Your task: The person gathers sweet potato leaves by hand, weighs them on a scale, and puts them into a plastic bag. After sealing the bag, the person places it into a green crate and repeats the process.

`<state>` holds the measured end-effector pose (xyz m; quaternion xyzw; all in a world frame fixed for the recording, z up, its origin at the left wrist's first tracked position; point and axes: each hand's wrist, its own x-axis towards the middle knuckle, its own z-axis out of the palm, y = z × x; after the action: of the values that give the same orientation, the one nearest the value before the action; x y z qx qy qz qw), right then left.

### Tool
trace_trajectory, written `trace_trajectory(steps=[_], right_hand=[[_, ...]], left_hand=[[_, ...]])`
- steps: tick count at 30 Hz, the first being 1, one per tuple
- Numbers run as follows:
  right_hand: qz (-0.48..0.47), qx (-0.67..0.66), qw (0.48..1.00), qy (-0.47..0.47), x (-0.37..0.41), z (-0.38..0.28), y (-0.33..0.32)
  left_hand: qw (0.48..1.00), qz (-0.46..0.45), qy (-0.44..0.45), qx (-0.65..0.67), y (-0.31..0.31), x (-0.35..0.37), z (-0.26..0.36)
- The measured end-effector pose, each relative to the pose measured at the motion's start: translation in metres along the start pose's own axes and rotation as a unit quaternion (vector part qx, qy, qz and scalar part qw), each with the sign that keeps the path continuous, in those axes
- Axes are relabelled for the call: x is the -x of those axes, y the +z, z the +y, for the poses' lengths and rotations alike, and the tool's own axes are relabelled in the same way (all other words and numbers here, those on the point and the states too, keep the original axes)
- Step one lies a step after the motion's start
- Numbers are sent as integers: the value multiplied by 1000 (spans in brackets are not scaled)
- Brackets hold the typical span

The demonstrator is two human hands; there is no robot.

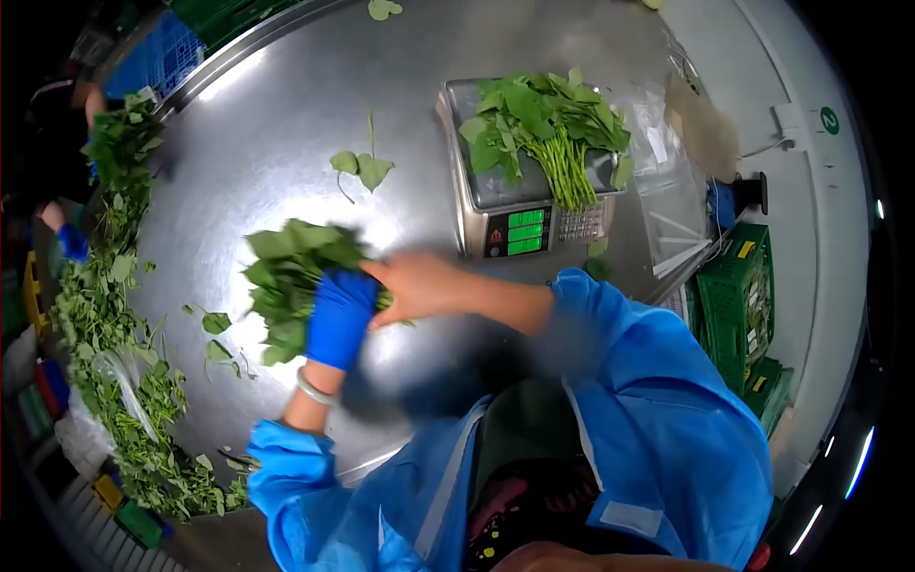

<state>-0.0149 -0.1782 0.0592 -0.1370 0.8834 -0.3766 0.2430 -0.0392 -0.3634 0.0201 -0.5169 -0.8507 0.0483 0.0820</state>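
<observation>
My left hand (341, 319), in a blue glove, is closed around a bunch of leafy greens (294, 259) above the steel table (229, 172). The leaves fan out to the upper left, and the glove covers most of the stems. From the right, my bare right hand (419, 284) grips the stem end of that bunch, thumb and fingers on either side. Another bunch of greens (548, 119) lies on a digital scale (472, 224), its stems pointing toward me. The scale's green display is lit, but its digits are too small to read.
A long heap of greens (119, 353) lines the table's left edge, where a person's blue-gloved hand (72, 242) shows. Loose leaves (364, 168) lie on the steel. Clear plastic bags (667, 205) are right of the scale, and green crates (734, 305) stand beyond.
</observation>
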Motion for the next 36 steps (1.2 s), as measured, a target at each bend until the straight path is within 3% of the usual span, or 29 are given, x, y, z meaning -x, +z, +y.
trace_trajectory(steps=[1, 2, 3, 5, 7, 8, 9, 10, 11, 12, 13, 14, 15, 17, 19, 22, 23, 24, 26, 27, 29, 31, 36], right_hand=[[-161, -93, 979, 80, 5, 7, 5], [-142, -193, 970, 40, 15, 29, 31], [-123, -290, 949, 0, 28, 53, 62], [-178, -366, 907, 109, 51, 72, 94], [-127, -394, 895, 163, 71, 101, 144], [-127, -395, 881, 228, 79, 86, 133], [-126, -397, 880, 228, 83, 78, 128], [-120, -404, 881, 214, 86, 72, 125], [-113, -413, 881, 201, 88, 68, 127], [-78, -402, 898, 159, 90, 66, 132], [-118, -337, 925, 128, 90, 61, 126], [-129, -312, 935, 106, 94, 51, 118], [-139, -284, 945, 82, 98, 44, 114], [-155, -242, 954, 85, 97, 52, 132], [-170, -197, 961, 91, 101, 58, 134], [-157, 67, 984, 57, 112, 42, 88], [-118, 52, 989, 74, 114, 41, 63], [63, 2, 997, 40, 118, 57, 49], [290, -140, 946, 28, 114, 101, 3], [348, -36, 930, 110, 126, 86, -43], [470, 235, 851, 12, 121, 142, -87], [430, 309, 848, 29, 118, 164, -120], [367, 371, 852, 22, 106, 193, -146]], left_hand=[[994, -98, 3, 54, -2, 7, 25], [992, -35, -7, 121, 2, 15, 45], [986, -78, -37, 143, 7, 23, 65], [983, -24, -108, 143, -5, 36, 105], [968, -11, -185, 169, -20, 54, 153], [939, 1, -245, 243, -27, 65, 178], [939, -1, -243, 243, -27, 79, 198], [797, -72, -399, 448, -21, 94, 218], [634, -80, -456, 620, 10, 114, 234], [437, -68, -525, 727, 40, 133, 251], [274, 6, -511, 815, 76, 153, 262], [32, 112, -470, 875, 23, 109, 246], [-4, 134, -458, 879, 11, 93, 236], [-21, 115, -404, 907, 21, 89, 225], [-12, 128, -419, 899, 20, 75, 223], [2, 161, -424, 891, 22, 64, 218], [6, 181, -416, 891, 24, 63, 218], [-11, 199, -424, 883, 12, 56, 213], [-37, 226, -407, 885, 16, 54, 209], [-45, 234, -381, 893, 37, 61, 208], [-47, 239, -397, 885, 54, 59, 209], [-65, 255, -334, 905, 73, 53, 214], [-85, 269, -349, 893, 89, 47, 226]])
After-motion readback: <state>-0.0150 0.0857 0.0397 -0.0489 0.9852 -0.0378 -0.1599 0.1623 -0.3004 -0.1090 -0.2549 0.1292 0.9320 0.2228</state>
